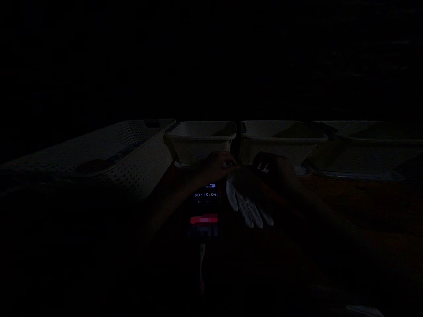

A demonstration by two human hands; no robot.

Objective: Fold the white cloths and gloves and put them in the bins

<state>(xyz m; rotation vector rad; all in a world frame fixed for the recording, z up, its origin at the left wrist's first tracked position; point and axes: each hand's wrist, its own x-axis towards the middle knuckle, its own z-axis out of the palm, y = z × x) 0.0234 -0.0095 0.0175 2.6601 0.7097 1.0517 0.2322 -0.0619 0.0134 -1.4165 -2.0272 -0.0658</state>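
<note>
In very dim light, a pale work glove (pixel 244 200) hangs or lies with its fingers toward me; I cannot tell whether it touches the table. My left hand (pixel 222 162) is closed at the upper left of the glove, with a bit of pale fabric showing between the fingers. Across from it, my right hand (pixel 271 164) is closed at the glove's upper right, and pale fabric shows there too. The cuff between the hands is mostly lost in shadow. Below my left forearm lies a lit phone (pixel 203 220) showing a timer.
A perforated basket (pixel 148 163) with dark contents stands at the left. Three pale bins line the back: a left bin (pixel 198 147), a middle bin (pixel 280 147) and a right bin (pixel 363 154). A cable (pixel 202 259) runs from the phone toward me.
</note>
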